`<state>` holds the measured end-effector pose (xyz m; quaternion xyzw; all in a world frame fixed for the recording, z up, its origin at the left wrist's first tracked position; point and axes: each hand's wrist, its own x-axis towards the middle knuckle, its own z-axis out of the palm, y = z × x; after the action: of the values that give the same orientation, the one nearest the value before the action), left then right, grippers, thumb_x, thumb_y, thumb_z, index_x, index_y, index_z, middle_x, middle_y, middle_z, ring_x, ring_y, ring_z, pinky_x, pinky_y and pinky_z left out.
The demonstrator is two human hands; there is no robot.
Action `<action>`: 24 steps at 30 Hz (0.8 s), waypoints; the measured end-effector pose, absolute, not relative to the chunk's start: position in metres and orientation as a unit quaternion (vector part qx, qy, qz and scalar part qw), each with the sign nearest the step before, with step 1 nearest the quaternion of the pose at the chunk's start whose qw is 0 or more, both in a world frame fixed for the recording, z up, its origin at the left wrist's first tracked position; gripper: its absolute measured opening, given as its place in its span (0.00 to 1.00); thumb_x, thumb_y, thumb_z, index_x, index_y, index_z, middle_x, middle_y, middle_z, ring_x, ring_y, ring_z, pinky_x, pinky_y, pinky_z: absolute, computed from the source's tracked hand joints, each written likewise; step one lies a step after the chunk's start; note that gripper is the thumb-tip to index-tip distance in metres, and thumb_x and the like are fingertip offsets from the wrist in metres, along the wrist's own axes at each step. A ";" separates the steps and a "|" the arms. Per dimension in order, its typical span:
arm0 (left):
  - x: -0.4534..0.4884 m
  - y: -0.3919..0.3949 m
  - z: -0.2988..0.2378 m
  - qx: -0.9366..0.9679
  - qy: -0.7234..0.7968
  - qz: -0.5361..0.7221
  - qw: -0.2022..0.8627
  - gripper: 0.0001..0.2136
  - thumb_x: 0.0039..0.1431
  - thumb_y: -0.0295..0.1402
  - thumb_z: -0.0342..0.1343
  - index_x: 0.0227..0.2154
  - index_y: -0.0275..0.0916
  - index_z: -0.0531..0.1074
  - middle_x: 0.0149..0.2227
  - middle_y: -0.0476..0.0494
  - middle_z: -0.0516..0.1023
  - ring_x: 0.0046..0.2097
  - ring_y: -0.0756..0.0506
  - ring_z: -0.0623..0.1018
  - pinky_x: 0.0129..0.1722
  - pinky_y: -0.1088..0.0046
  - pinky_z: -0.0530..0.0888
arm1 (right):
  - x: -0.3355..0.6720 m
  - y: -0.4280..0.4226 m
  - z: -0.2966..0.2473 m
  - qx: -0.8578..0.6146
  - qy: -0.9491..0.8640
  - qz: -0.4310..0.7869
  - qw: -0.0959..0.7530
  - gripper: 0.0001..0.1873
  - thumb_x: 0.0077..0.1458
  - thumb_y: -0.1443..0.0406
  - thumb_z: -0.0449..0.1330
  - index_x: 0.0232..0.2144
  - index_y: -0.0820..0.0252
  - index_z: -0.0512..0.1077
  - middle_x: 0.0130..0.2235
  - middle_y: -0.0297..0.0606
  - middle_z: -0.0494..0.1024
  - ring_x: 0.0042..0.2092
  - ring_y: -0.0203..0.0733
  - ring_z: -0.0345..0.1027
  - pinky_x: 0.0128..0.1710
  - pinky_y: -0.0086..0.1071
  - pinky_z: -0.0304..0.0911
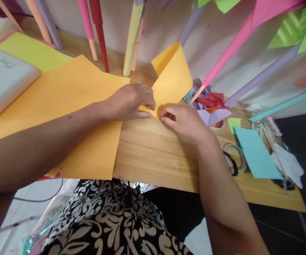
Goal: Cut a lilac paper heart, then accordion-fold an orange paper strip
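A strip of orange paper [172, 79] curls up from the wooden table, its far end bent over. My left hand [134, 102] pinches its near edge from the left, thumb and fingers close together. From the right, my right hand [183, 120] pinches the same edge with thumb and forefinger, a little apart from the left one. Under my left wrist and forearm lies a large orange sheet [94, 148], flat on the table and reaching its front edge.
A white box-like device [6, 83] sits on the orange sheet, with a yellow-green sheet [41, 53] behind. Coloured paper tubes [231, 49] lean along the wall. To the right are tape rolls [235, 159], a turquoise paper piece [257, 152] and paper scraps [215, 101].
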<state>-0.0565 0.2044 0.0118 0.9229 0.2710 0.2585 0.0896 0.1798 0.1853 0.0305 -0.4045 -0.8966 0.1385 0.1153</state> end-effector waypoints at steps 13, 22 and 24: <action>-0.041 0.191 0.016 0.918 0.298 0.256 0.057 0.11 0.64 0.42 0.54 0.36 0.43 0.77 0.40 0.41 0.77 0.45 0.39 0.75 0.44 0.59 0.70 | 0.198 0.178 0.051 -0.425 -0.893 0.094 0.110 0.06 0.51 0.71 0.61 0.28 0.54 0.72 0.32 0.33 0.79 0.33 0.42 0.70 0.34 0.37 0.58; -0.054 0.204 0.007 0.763 0.435 0.456 0.145 0.19 0.69 0.51 0.45 0.35 0.46 0.74 0.33 0.43 0.75 0.39 0.41 0.75 0.39 0.63 0.70 | 0.220 0.206 0.051 -0.439 -0.521 0.112 0.723 0.04 0.57 0.67 0.56 0.33 0.52 0.67 0.38 0.33 0.71 0.36 0.39 0.74 0.34 0.39 0.74; -0.057 0.206 0.004 0.758 0.449 0.447 0.157 0.21 0.69 0.53 0.42 0.39 0.46 0.75 0.35 0.44 0.76 0.41 0.41 0.75 0.39 0.64 0.69 | 0.243 0.208 0.057 -0.391 -0.521 0.094 0.753 0.08 0.62 0.65 0.48 0.37 0.48 0.66 0.39 0.33 0.68 0.48 0.42 0.74 0.47 0.46 0.73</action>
<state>-0.0566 0.2063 0.0038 0.7576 0.4491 0.4471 0.1565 0.2431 0.2084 0.0566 -0.3911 -0.5207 0.0940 0.7530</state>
